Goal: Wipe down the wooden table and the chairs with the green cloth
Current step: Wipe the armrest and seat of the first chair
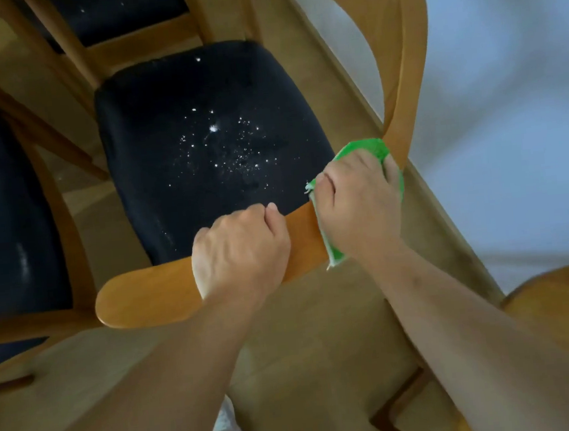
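A wooden chair stands right below me, its curved top rail (145,296) running from lower left to the right. My left hand (241,250) grips that rail near its middle. My right hand (361,201) presses the green cloth (366,148) around the rail's right end, and the cloth wraps over both sides of the wood. The chair's black padded seat (208,143) is speckled with white crumbs. The wooden table is not clearly in view.
Another chair with a black seat (5,222) stands at the left, and a third seat (110,10) shows at the top. A curved wooden chair back (406,50) rises at the upper right, another (566,304) at the lower right. A pale wall (513,92) fills the right side.
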A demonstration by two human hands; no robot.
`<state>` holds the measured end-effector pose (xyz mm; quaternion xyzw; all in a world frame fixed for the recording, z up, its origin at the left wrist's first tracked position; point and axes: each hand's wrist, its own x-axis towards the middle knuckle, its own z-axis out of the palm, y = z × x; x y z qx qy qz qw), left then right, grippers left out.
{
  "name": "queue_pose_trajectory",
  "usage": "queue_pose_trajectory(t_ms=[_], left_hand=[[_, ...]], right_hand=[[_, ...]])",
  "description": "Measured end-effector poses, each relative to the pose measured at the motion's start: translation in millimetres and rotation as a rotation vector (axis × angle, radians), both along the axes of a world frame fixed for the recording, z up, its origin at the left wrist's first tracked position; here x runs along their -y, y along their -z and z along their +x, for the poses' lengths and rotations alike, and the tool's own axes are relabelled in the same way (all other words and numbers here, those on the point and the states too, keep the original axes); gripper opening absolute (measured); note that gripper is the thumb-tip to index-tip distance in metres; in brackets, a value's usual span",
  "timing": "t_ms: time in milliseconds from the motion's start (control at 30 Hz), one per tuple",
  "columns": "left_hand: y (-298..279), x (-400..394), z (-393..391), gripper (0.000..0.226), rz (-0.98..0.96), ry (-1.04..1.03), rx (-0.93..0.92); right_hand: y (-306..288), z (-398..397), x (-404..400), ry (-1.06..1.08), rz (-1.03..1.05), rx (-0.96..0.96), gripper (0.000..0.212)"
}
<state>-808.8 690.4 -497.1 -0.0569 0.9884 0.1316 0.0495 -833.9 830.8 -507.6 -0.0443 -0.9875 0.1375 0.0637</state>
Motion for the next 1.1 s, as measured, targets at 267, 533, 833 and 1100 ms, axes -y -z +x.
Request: queue_pose_trajectory(t_ms=[267,533,833,1100], left_hand=[[0,-3,-3,0.047,-0.033,-0.043,0.000],[2,-2,-2,0.049,-0.053,-0.044,-0.015],[3,-9,-16,0.046,-0.023,-0.071,0.023],[7,-16,-25,0.045,0.000,-0.003,0.050]], right_hand=[[8,11,-1,-0.202,-0.064,-0.085,0.024],[3,-80,-89,-0.309,0.105,0.045,0.043],[2,-61,-56,-0.099,0.118,0.105,0.031],[7,-42,-48,-0.070,-0.011,0.061,0.030]])
